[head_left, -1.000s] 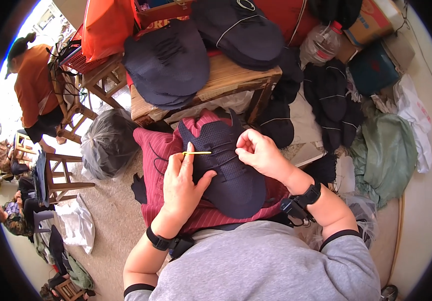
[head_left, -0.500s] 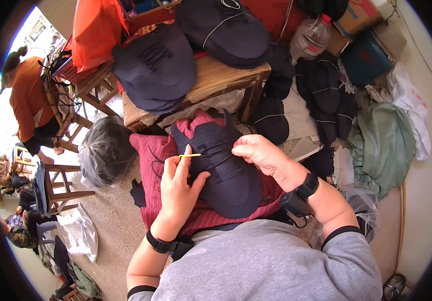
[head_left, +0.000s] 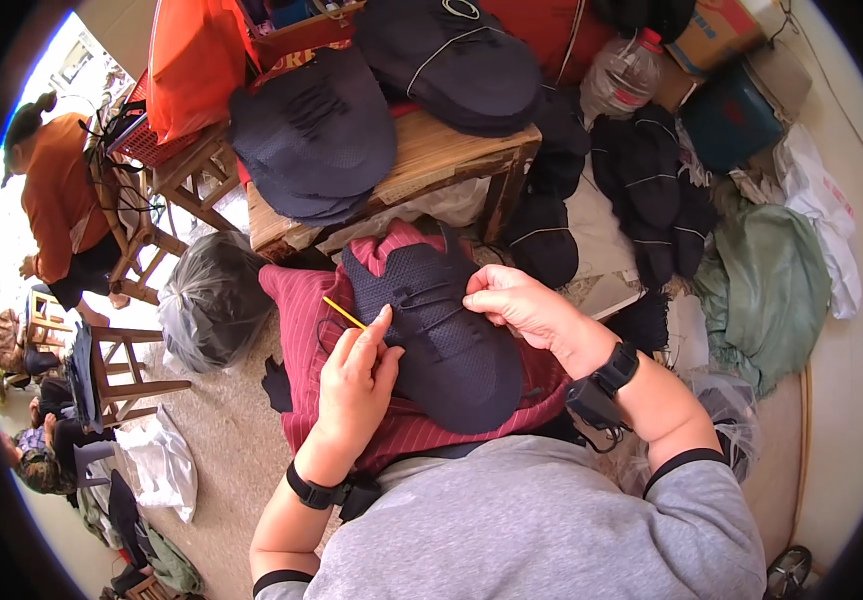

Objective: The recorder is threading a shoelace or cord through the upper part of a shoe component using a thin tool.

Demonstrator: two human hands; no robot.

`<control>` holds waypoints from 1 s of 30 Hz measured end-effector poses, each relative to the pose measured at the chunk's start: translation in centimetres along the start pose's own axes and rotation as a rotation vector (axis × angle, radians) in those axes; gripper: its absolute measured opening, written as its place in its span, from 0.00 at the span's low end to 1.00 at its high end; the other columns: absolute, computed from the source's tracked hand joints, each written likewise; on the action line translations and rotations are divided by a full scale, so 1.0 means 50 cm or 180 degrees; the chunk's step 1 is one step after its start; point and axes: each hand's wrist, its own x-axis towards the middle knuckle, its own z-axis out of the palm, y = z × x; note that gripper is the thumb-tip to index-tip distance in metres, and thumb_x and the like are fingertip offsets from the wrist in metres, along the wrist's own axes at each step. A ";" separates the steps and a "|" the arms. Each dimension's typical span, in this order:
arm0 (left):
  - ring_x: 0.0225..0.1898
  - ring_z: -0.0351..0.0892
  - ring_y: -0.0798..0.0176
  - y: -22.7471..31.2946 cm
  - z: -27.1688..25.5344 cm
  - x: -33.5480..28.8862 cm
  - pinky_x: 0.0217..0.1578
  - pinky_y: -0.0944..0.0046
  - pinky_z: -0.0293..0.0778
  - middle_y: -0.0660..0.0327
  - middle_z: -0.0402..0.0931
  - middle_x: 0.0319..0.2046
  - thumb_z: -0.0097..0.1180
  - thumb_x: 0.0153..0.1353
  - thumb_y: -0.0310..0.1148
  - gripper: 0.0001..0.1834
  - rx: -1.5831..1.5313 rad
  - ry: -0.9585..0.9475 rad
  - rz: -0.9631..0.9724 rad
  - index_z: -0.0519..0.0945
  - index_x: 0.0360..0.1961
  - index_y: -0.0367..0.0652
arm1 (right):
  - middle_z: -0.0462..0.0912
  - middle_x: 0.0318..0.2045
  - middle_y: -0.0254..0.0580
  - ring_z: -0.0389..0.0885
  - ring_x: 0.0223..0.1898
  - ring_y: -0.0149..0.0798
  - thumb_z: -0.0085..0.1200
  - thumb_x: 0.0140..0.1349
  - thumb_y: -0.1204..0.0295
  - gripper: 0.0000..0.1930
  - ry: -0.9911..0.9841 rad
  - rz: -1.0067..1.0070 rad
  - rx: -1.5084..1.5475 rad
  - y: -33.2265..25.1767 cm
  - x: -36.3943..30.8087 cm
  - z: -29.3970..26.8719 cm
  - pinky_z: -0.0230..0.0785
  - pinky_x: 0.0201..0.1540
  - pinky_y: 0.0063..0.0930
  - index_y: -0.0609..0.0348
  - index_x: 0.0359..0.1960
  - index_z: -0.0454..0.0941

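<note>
My left hand [head_left: 353,385] grips a yellow tool [head_left: 342,311]; my right hand [head_left: 519,303], contents unclear, pinches over the dark upper [head_left: 466,378]. I seem mid-lacing; next likely calls for hooking lace [head_left: 443,322].

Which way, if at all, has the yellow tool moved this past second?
Yes, left relative to the bench: the yellow tool reached over the dark fabric a second ago; now it slants mostly over the red cloth.

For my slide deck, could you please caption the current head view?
Left hand holding a thin yellow tool, right hand pinched at a dark laced shoe upper.
</note>
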 end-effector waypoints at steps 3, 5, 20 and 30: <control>0.31 0.80 0.54 0.002 -0.007 0.004 0.35 0.58 0.78 0.55 0.79 0.36 0.63 0.60 0.18 0.24 0.0242 0.0162 0.0924 0.77 0.60 0.35 | 0.75 0.36 0.27 0.69 0.34 0.22 0.61 0.64 0.71 0.10 0.0031 -0.0100 -0.0107 -0.001 -0.005 0.008 0.64 0.37 0.18 0.58 0.45 0.77; 0.31 0.81 0.54 0.017 -0.014 -0.006 0.36 0.57 0.78 0.54 0.80 0.37 0.62 0.60 0.18 0.25 0.0191 0.0022 0.0896 0.75 0.60 0.33 | 0.75 0.37 0.28 0.69 0.36 0.22 0.61 0.65 0.72 0.11 0.0081 -0.0155 -0.0153 -0.001 -0.016 0.012 0.65 0.39 0.18 0.58 0.46 0.76; 0.27 0.73 0.57 0.050 -0.030 0.044 0.31 0.57 0.69 0.60 0.73 0.27 0.63 0.60 0.20 0.19 0.0596 -0.0712 0.1099 0.83 0.54 0.40 | 0.74 0.46 0.34 0.74 0.46 0.27 0.57 0.69 0.77 0.23 -0.0094 -0.1601 -0.1092 0.057 -0.095 0.002 0.71 0.53 0.23 0.59 0.66 0.72; 0.26 0.72 0.57 0.062 -0.027 0.054 0.30 0.58 0.68 0.61 0.70 0.24 0.67 0.55 0.20 0.15 0.0629 -0.0418 0.1061 0.87 0.45 0.42 | 0.73 0.44 0.34 0.75 0.45 0.30 0.59 0.68 0.77 0.26 -0.0343 -0.1945 -0.1440 0.052 -0.091 -0.005 0.70 0.52 0.25 0.54 0.68 0.76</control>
